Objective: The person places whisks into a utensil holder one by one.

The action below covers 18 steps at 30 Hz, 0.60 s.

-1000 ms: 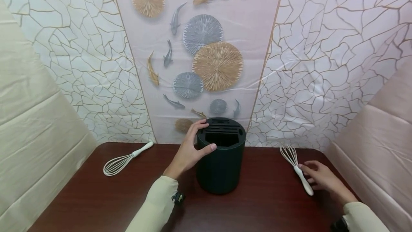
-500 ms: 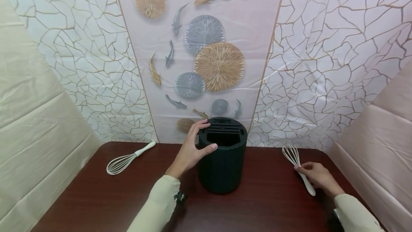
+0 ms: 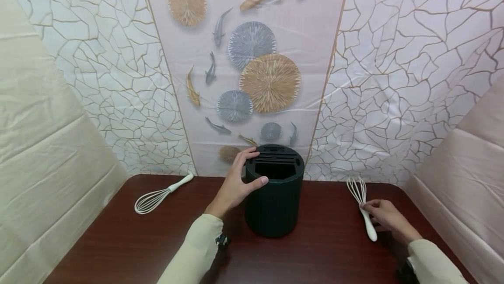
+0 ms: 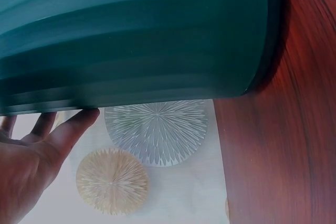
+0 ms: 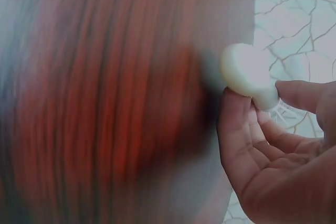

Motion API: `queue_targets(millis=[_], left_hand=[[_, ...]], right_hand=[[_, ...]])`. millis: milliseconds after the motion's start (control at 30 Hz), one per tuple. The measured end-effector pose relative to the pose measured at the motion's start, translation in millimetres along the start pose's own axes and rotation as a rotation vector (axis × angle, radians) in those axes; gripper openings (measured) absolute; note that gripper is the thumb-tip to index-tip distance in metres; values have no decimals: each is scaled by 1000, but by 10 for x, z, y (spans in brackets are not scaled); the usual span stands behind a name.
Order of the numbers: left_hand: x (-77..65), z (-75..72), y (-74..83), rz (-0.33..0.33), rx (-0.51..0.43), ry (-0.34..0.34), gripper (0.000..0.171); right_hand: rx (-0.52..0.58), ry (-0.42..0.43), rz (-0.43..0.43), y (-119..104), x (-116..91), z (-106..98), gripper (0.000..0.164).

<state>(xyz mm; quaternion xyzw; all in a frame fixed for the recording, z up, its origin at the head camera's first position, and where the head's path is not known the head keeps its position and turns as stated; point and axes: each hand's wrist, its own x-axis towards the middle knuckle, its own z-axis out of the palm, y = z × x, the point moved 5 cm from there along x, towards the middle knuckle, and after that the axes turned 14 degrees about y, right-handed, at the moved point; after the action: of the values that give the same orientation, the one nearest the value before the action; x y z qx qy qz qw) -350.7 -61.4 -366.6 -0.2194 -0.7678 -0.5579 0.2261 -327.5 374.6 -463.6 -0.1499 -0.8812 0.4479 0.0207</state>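
**Right hand pinching a whisk, left hand on the utensil holder**

Nearest: two pale sleeves (image 3: 190, 251), dark device (image 3: 222, 241) at the left wrist.

Right hand (image 3: 387, 219): thumb and fingers pinch the right whisk (image 3: 368, 222) around the upper handle, close to the wires. Handle end points toward the person, wire loops toward the back of the table (image 3: 315, 253). Can't tell whether the handle touches the tabletop.

Left hand (image 3: 233, 187): fingers extended and spread, thumb on the near rim, fingers at the left and far side of the rim. Contact only, not curled round.

Utensil holder (image 3: 273, 209): dark green, round, upright on the table, between the two whisks and well apart from both. Black slotted insert (image 3: 275, 155) on top: narrow slots toward the far side, one large opening (image 3: 275, 171) toward the near side. Inside is dark, can't tell contents.

Left whisk (image 3: 163, 194): lies on the table left of the holder, wires toward the near left, handle angled to the back edge.

Behind: patterned cloth (image 3: 315, 78), fish and gold/grey discs down the centre, crackle lines either side.
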Motion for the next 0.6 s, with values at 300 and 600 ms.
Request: queue_targets(millis=[300, 600], left_hand=[[-2, 4, 8, 0, 13, 2, 73], [-1, -6, 0, -1, 4, -1, 74]], right_hand=[[163, -45, -7, -173, -141, 93, 53], [253, -22, 9, -313, -298, 235, 54]])
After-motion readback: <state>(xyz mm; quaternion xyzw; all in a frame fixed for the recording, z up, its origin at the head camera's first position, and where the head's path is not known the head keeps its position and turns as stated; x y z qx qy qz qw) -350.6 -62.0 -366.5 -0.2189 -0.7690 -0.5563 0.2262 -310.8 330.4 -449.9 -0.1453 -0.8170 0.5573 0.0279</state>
